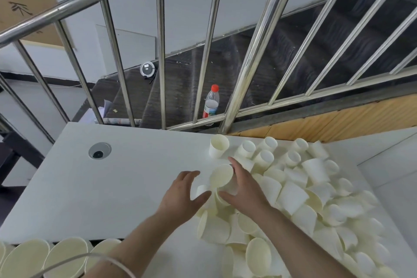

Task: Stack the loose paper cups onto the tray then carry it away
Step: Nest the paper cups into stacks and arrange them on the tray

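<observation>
Far to the left of the left hand [180, 196], a round cable hole [99, 150] is set into the white table [126, 187]. Below that hand, at the near edge, a row of upright cups [65, 255] is seen with mouths open upward; whether they stand on a tray cannot be told. A white cord [108, 259] is laid across the left forearm.

The left hand is held over the table with fingers spread and only slightly bent. A small cup [201, 190] is framed between its thumb and fingers, but whether it is actually gripped cannot be told.

Just right of it, a tilted cup [222, 178] is held by the right hand [243, 189], whose fingers are curled along its far side and whose thumb lies beneath it. Its long axis runs from lower right to upper left, and its open mouth is turned up and toward the left hand.

Beyond the right hand's fingertips, a single cup [218, 145] is stood upright, mouth up. To the right of and below the right hand, a heap of loose cups [304, 192] is spread over the table, most lying on their sides with mouths pointing in mixed directions, some with bottoms shown.

Past the table, a steel railing [257, 36] is seen, and behind it a plastic bottle [211, 101] with a red cap is stood on dark stairs [293, 47].
</observation>
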